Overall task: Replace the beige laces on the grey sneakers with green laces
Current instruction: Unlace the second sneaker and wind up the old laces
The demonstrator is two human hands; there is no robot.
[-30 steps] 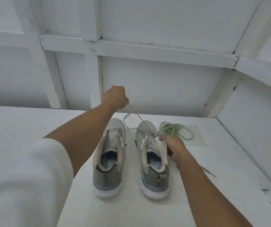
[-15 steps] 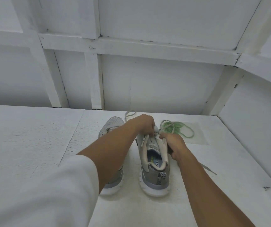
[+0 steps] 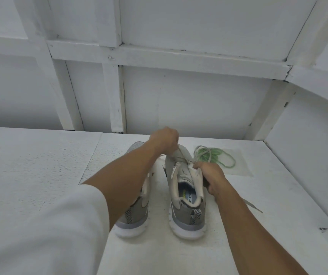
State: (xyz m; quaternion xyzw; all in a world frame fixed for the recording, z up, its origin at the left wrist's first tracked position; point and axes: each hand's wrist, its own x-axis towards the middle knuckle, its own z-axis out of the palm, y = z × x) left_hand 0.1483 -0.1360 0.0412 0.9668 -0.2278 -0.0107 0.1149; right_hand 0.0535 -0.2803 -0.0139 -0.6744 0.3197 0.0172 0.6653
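Note:
Two grey sneakers stand side by side, heels toward me, on a white table. My right hand grips the right sneaker at its collar and tongue. My left hand hovers over that shoe's toe and pinches the beige lace, which runs taut down to the eyelets. My left forearm crosses over the left sneaker and hides most of it. The green laces lie in a loose bundle just beyond my right hand.
A loose beige lace end trails on the table right of my right forearm. A clear plastic sheet lies under the green laces. White panelled walls close the table at the back and on the right.
My left hand dropped from high above the shoes to the right sneaker's eyelets, then rose slightly, pulling a short length of beige lace. My right hand stayed on the shoe.

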